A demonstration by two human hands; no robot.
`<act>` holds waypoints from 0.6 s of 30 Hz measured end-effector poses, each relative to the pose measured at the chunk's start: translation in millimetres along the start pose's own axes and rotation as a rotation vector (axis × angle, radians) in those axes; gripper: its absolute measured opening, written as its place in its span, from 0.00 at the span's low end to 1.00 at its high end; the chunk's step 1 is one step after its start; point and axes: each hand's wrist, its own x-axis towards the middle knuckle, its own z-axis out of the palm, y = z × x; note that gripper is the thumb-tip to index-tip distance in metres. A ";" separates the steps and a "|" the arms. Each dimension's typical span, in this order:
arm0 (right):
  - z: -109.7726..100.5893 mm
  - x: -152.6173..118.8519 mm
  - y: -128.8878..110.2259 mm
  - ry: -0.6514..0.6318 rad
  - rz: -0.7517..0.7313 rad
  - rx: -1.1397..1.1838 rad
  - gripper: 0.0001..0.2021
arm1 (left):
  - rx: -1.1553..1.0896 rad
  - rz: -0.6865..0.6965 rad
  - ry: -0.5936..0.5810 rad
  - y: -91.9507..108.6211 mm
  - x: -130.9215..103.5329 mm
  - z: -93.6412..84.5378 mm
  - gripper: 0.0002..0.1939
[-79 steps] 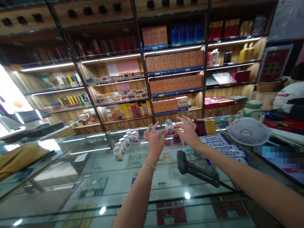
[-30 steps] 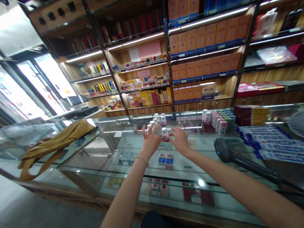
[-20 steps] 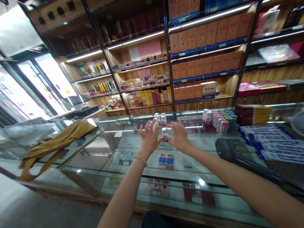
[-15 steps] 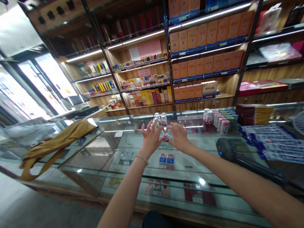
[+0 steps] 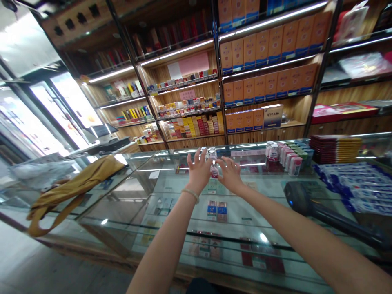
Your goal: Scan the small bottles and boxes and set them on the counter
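Note:
A small clear bottle (image 5: pixel 214 171) with a pink-red label stands on the glass counter (image 5: pixel 180 196) between my hands. My left hand (image 5: pixel 198 174) has its thumb and index finger at the bottle's left side, the other fingers raised and spread. On the right side, the thumb and index finger of my right hand (image 5: pixel 230 175) close in on the same bottle. Just behind it is another white-topped bottle (image 5: pixel 213 153), and a further bottle (image 5: pixel 203 151) is partly covered by my left fingers. The exact finger contact is small and hard to see.
Rows of small bottles and tubs (image 5: pixel 294 165) stand to the right, beside stacked dark red and yellow packs (image 5: pixel 335 149) and blue-white packets (image 5: pixel 358 183). A black handheld scanner (image 5: pixel 301 200) lies near my right forearm. A mustard cloth bag (image 5: pixel 73 179) lies left. Stocked shelves line the back.
Both hands and the bottle between them have shifted slightly away from me, closer to the bottles behind. The camera view has moved a little too.

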 end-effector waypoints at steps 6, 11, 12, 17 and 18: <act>10.0 14.7 5.1 -0.014 0.016 -0.022 0.29 | 0.040 0.001 -0.062 -11.4 17.8 -3.3 0.21; 22.7 26.4 9.8 0.007 -0.002 -0.077 0.30 | 0.094 0.011 -0.089 -20.7 23.9 2.4 0.24; 25.2 28.3 10.4 0.016 -0.005 -0.075 0.30 | 0.100 0.015 -0.095 -21.9 24.8 3.6 0.24; 35.2 35.0 11.2 0.066 -0.004 -0.065 0.30 | 0.092 -0.011 -0.149 -26.2 31.9 8.8 0.22; 36.6 36.0 11.2 0.070 0.002 -0.068 0.30 | 0.088 -0.017 -0.152 -26.7 33.8 9.9 0.22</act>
